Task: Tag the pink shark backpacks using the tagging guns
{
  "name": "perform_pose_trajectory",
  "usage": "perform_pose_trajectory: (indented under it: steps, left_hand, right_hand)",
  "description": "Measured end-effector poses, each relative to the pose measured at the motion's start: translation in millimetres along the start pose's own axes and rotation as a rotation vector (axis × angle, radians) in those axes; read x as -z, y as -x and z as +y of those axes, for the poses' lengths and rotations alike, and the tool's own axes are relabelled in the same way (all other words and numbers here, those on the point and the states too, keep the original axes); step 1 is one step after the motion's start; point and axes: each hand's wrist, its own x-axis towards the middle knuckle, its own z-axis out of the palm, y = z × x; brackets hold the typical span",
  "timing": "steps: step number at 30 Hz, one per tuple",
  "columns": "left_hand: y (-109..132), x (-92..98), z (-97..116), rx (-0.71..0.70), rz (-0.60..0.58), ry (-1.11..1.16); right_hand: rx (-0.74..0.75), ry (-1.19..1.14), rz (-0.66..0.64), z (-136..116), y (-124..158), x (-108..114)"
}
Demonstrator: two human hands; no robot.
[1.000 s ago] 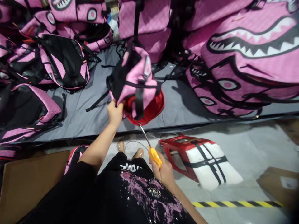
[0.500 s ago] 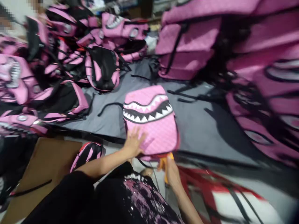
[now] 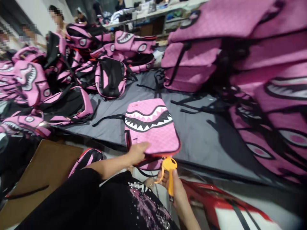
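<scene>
A pink backpack [image 3: 153,137] with a black-and-white shark-mouth print lies front up near the edge of the grey-covered table [image 3: 196,127]. My left hand [image 3: 137,153] grips its lower left side, thumb over the front and the other fingers mostly hidden. Just below the bag's bottom edge, my right hand [image 3: 175,183] is wrapped around the handle of an orange pistol-shaped tool [image 3: 169,167]. The tool's head points up at the underside of the bag; whether it touches the bag is hard to tell.
Stacked pink backpacks [image 3: 192,64] rise on the right. A heap of pink and black bags [image 3: 111,76] covers the left. Below the table edge are a cardboard sheet [image 3: 40,172], a small bag [image 3: 87,159] and a red-and-white bag [image 3: 216,201]. People stand at the far left.
My left hand has gone from lying flat on the bag's front to gripping its lower left side. My right hand and the orange tool have drawn slightly down from the bag.
</scene>
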Motion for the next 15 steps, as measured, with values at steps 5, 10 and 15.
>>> perform_pose_trajectory:
  steps: [5,10,15]
  left_hand:
    - [-71,76.2,-14,0.077,0.239,-0.053]
    - [-94,94.9,-22,-0.074,0.224,-0.072]
    - [-95,75.7,5,-0.662,0.218,-0.081]
  right_hand:
    - [0.327,0.401,0.137,7,27,3]
    - [0.391,0.64,0.281,-14,17,-1]
    - [0.299,0.698,0.227,-68,-69,-40]
